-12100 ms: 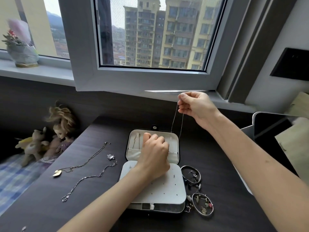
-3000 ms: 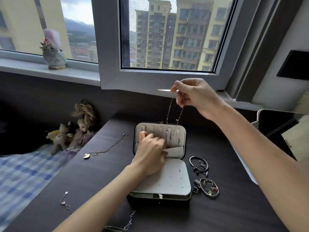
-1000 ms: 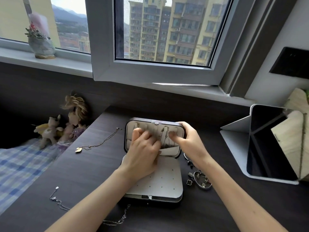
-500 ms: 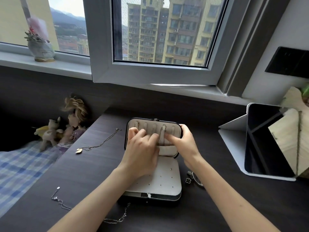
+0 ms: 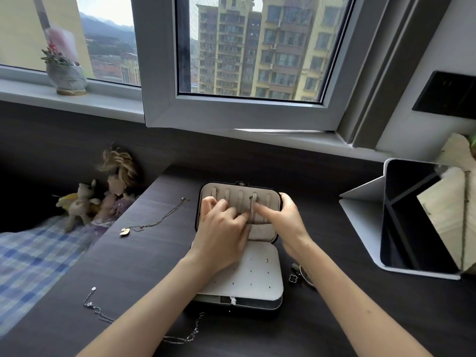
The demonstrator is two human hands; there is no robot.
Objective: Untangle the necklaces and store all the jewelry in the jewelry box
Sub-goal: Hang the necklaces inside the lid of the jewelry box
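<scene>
Right hand [image 5: 284,219] grip clamps the jewelry box lid [image 5: 233,194] edge, steadying it upright on the worktop [image 5: 128,266]; thin necklace [image 5: 253,205] hangs on a lid hook. Left hand [image 5: 221,229] presses the lining; its grip cannot be told

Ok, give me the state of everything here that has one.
Jewelry box, open, lid upright.
Thin necklace, hung inside the lid.
Pendant necklace, loose on the desk.
Silver chain, loose on the desk.
Window, ajar.
Tablet, propped, screen dark.
Left hand, fingers curled against the lid.
Right hand, grips the lid's edge.
</scene>
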